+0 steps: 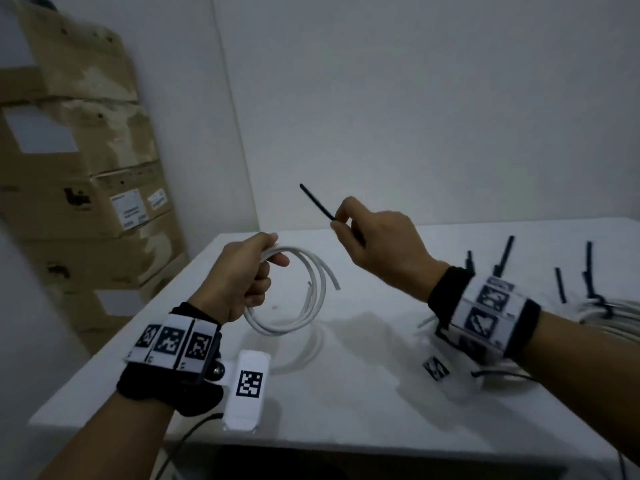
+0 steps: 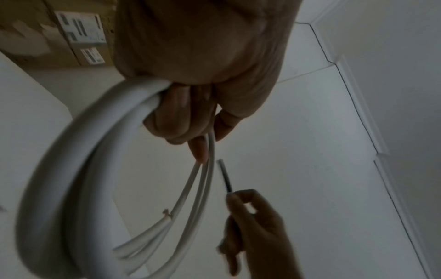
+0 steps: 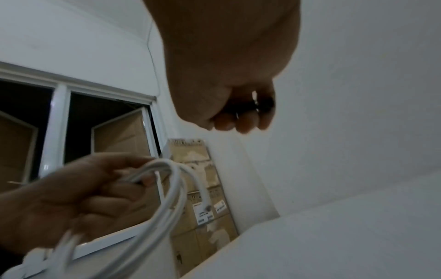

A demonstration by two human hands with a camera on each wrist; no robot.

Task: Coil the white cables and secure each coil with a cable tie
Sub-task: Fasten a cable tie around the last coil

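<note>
My left hand (image 1: 252, 271) grips a coiled white cable (image 1: 311, 306) by its top, holding the loops above the white table (image 1: 346, 393); the cable's cut ends stick out on the far side. The coil (image 2: 78, 179) fills the left wrist view under my curled fingers (image 2: 181, 117). My right hand (image 1: 349, 220) pinches a black cable tie (image 1: 317, 202) between thumb and forefinger, its free end pointing up and left, a little right of the coil. In the right wrist view the right hand (image 3: 238, 117) is curled, with the left hand and coil (image 3: 171, 188) below it.
Tied white cable coils (image 1: 609, 317) with black ties (image 1: 588, 271) sticking up lie at the table's right. More black ties (image 1: 504, 256) stand behind my right wrist. Stacked cardboard boxes (image 1: 79, 168) stand left of the table against the wall.
</note>
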